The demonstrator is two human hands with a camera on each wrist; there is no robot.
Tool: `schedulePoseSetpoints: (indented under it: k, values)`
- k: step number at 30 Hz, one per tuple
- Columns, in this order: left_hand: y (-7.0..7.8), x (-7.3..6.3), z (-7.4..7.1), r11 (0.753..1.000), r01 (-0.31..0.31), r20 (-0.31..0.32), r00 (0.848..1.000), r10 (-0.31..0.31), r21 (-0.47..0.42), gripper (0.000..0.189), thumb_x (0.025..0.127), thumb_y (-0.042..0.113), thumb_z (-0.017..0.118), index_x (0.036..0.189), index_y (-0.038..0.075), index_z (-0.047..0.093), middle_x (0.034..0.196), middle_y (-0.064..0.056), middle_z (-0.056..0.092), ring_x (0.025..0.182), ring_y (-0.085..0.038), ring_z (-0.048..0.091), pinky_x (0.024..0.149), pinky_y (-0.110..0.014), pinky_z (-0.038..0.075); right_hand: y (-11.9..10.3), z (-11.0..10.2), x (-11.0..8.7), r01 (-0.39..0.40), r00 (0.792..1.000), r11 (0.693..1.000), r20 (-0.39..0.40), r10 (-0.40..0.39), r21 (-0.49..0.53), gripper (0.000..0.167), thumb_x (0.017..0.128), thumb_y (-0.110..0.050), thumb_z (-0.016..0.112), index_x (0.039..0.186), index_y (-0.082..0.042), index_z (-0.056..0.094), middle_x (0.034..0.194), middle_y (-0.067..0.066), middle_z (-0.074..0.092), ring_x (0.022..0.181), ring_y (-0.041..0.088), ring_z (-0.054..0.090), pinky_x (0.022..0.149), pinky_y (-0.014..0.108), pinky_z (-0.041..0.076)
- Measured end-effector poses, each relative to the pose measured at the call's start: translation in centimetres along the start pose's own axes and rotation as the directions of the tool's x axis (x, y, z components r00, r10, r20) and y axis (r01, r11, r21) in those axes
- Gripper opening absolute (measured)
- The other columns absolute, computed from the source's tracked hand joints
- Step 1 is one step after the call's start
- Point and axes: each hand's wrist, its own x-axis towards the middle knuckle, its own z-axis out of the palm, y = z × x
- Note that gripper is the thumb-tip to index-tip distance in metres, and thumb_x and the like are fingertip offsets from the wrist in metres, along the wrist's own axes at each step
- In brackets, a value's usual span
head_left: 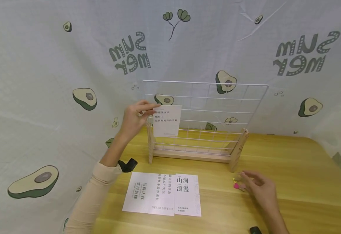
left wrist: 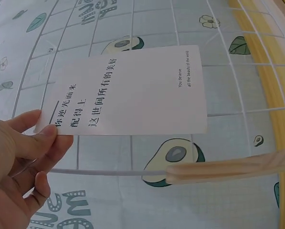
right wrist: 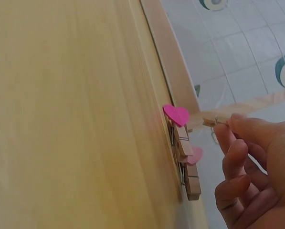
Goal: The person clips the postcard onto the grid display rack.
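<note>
My left hand [head_left: 133, 118] pinches a white printed card [head_left: 167, 122] by its upper left corner, thumb in front. The card overlaps the left part of a white wire grid rack [head_left: 205, 97] on wooden feet. In the left wrist view the card [left wrist: 132, 93] shows dark lettering, with grid wires behind it. Low at the right, my right hand [head_left: 259, 188] pinches a small wooden clothespin [right wrist: 210, 122] between thumb and forefinger. Just below that hand, in the right wrist view, two more clothespins lie on the table, one with a bright pink heart [right wrist: 176, 115], one with a paler heart [right wrist: 195, 156].
Several printed cards [head_left: 161, 195] lie side by side on the wooden table [head_left: 223, 208] in front of the rack. A pale curtain [head_left: 42, 97] with avocado prints hangs behind the rack and along the left side.
</note>
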Motion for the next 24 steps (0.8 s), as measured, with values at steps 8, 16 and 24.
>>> schedulePoseSetpoints:
  k: [8, 16, 24]
  values:
    - [0.0, 2.1, -1.3, 0.999, -0.042, -0.066, 0.997, 0.043, 0.015, 0.023, 0.089, -0.002, 0.076, 0.110, 0.006, 0.081, 0.087, -0.015, 0.072, 0.073, -0.018, 0.048, 0.068, -0.020, 0.037, 0.1, 0.6, -0.1, 0.000, 0.999, 0.998, 0.050, -0.004, 0.065, 0.039, 0.096, -0.033, 0.075, 0.119, -0.002, 0.072, 0.072, -0.008, 0.076, 0.058, 0.008, 0.067, 0.046, 0.024, 0.046]
    - [-0.2, 2.6, -1.1, 0.992, -0.094, -0.127, 0.986, 0.103, 0.081, 0.023, 0.089, -0.002, 0.076, 0.111, 0.005, 0.080, 0.087, -0.017, 0.074, 0.070, -0.022, 0.057, 0.064, -0.025, 0.039, -0.6, 1.0, 0.1, -0.033, 0.992, 0.994, 0.128, 0.019, 0.105, 0.044, 0.097, -0.039, 0.073, 0.123, -0.004, 0.071, 0.084, -0.009, 0.080, 0.071, 0.011, 0.074, 0.061, 0.025, 0.058]
    - [-0.1, 2.9, -0.9, 0.976, -0.124, -0.158, 0.976, 0.153, 0.178, 0.022, 0.088, -0.002, 0.077, 0.110, 0.004, 0.081, 0.089, -0.017, 0.075, 0.074, -0.031, 0.066, 0.067, -0.024, 0.040, -6.5, 1.7, 1.5, 0.239, 0.952, 0.967, 0.175, -0.251, 0.088, 0.030, 0.099, -0.026, 0.072, 0.119, -0.003, 0.074, 0.074, -0.021, 0.054, 0.060, 0.001, 0.049, 0.051, 0.022, 0.043]
